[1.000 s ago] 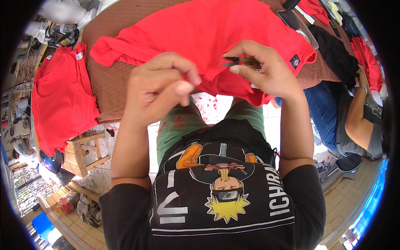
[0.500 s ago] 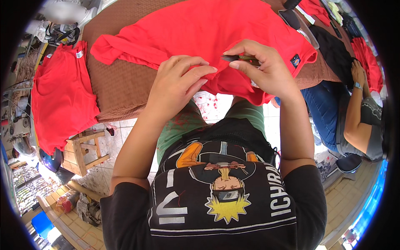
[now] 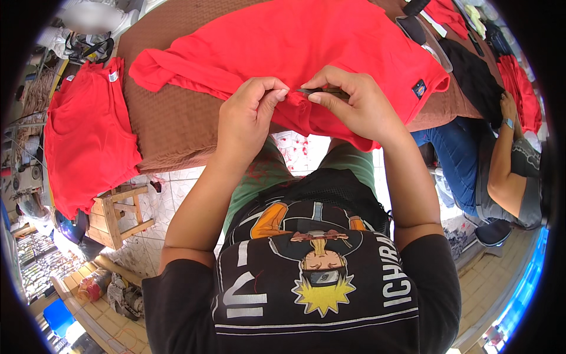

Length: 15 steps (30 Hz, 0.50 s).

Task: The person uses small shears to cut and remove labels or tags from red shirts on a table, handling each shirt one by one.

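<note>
Handwork on a red garment (image 3: 265, 41), seen from beside the worker. The garment lies spread over the brown-covered tabletop (image 3: 162, 127), a long narrow part reaching left and its near portion hanging over the front edge toward the lap. A dark patch (image 3: 419, 89) shows near its right end.

Progress: the work appears to be under way at one spot on the near part; the garment is neither folded nor set aside. Red scraps (image 3: 300, 144) on the floor suggest that some trimming is done. How much is left on this piece cannot be told, nor whether the second red garment (image 3: 88, 138), hanging at left, is finished or waiting.

Grip: the left hand (image 3: 244, 112) has thumb and forefinger pinched together beside the raised fold; anything as fine as a thread between them is too small to make out. The right hand (image 3: 362, 106) is closed around small dark snips (image 3: 312, 91), their tip pointing left, close to the left fingertips. Whether the blades are parted is unclear. At far right, a co-worker's hand (image 3: 507, 109) rests by a black cloth (image 3: 471, 76).
</note>
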Available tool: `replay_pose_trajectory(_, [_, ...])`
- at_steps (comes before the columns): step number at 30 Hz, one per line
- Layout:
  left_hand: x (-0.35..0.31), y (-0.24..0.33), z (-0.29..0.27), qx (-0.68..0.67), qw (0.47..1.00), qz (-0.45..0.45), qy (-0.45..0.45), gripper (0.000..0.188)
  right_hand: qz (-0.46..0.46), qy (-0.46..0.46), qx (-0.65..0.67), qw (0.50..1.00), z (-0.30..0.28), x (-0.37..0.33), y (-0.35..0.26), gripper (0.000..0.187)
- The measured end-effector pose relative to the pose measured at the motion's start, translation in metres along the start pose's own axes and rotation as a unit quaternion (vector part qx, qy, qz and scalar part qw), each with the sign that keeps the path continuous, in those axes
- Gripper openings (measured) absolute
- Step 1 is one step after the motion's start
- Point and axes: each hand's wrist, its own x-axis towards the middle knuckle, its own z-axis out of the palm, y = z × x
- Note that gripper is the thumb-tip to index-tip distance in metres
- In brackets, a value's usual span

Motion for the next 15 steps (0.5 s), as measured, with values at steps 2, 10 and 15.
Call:
replay_pose_trajectory(2, [-0.001, 0.002, 0.001, -0.009, 1.0, 0.001, 0.0, 0.01, -0.014, 0.001, -0.022, 1.0, 0.001, 0.0, -0.003, 0.014])
replay_pose_trajectory(10, [-0.001, 0.006, 0.001, -0.016, 1.0, -0.003, -0.003, 0.009, -0.044, -0.023, -0.169, 0.984, -0.001, -0.002, -0.021, 0.023])
replay_pose_trajectory(15, [-0.001, 0.01, 0.0, -0.019, 0.997, 0.065, 0.026, 0.008, -0.095, 0.016, -0.232, 0.968, -0.001, -0.002, -0.029, 0.016])
